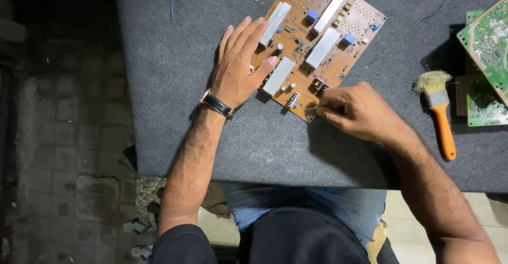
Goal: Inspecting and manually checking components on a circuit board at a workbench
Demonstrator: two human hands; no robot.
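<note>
Board [317, 47] lies tilted on the grey mat [174, 84], near its far edge. My left hand [241, 65] is flat and open, pressing the board's left side. My right hand [352, 108] is pinched shut on a small grey tool [311, 112] touching the board's near corner — what kind, I can't tell. If the left palm slackens, I think the board could skid under the tool and bend a component. A brush [439, 110] lies well apart.
</note>
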